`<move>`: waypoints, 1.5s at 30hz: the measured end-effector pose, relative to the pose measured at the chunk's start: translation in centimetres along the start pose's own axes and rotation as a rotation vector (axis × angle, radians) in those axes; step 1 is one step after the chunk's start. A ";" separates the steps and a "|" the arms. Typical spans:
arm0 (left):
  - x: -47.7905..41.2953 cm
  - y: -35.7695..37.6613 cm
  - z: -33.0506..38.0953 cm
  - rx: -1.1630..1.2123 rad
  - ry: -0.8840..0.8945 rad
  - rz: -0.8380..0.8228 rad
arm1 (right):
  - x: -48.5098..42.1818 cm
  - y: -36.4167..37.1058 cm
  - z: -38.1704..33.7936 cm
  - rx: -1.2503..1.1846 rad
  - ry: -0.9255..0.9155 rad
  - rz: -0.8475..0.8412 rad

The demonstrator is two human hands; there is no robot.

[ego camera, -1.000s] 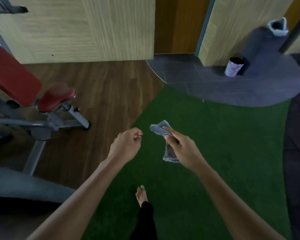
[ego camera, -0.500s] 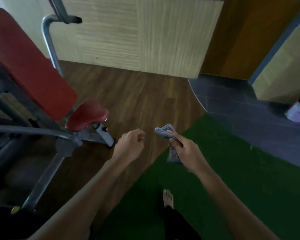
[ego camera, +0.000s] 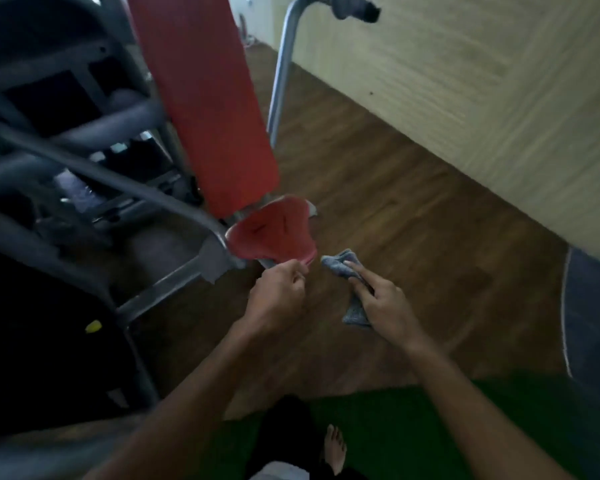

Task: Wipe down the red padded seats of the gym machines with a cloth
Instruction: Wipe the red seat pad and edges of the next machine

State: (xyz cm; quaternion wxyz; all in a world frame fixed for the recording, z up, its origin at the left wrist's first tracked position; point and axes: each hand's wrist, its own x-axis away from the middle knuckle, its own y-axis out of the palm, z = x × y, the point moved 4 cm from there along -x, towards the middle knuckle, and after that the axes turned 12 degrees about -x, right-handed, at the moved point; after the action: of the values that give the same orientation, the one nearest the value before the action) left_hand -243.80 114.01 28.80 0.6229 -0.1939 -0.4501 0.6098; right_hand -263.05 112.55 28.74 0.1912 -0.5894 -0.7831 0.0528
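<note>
A grey gym machine stands at the left with a long red padded backrest (ego camera: 205, 109) and, below it, a small red padded seat (ego camera: 274, 233). My right hand (ego camera: 381, 303) grips a folded grey cloth (ego camera: 342, 268), held just right of the seat's front edge and apart from it. My left hand (ego camera: 279, 292) is a loose fist with nothing in it, right below the seat's front edge.
The machine's grey steel frame (ego camera: 160, 292) and a curved handle bar (ego camera: 284, 64) surround the pads. A pale wood wall panel (ego camera: 465, 98) runs along the right. Brown wood floor (ego camera: 413, 220) lies ahead, green turf (ego camera: 413, 431) underfoot, with my bare foot (ego camera: 335, 448) on it.
I have turned left and stepped towards the machine, so the red seat and backrest now sit close in front of my hands. The cloth stays in my right hand.
</note>
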 end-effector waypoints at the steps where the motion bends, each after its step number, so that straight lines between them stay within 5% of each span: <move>1: -1.9 0.1 -0.5 0.011 -0.041 0.015 | -2.7 0.5 0.2 0.004 0.002 -0.034; 11: -20.1 8.2 -8.1 0.175 -0.361 0.075 | -24.2 7.0 9.8 0.060 0.090 -0.246; 20: -30.6 19.9 -15.1 0.234 -0.595 0.217 | -36.6 10.9 23.7 0.366 -0.066 -0.426; 27: -36.7 23.2 -19.1 0.044 -0.645 0.438 | -39.0 13.8 27.7 0.622 -0.360 -0.419; 34: -38.2 24.4 -19.9 -0.107 -0.660 0.480 | -41.6 15.9 28.2 0.688 -0.330 -0.540; 45: -40.5 22.8 -22.6 -0.184 -0.616 0.505 | -42.3 16.5 27.8 0.730 -0.362 -0.507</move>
State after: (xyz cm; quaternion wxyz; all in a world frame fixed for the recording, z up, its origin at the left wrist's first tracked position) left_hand -233.07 87.24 -14.13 0.2695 -0.1615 -0.6064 0.7304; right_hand -248.33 81.54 -11.98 0.2531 -0.2555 -0.8531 0.3780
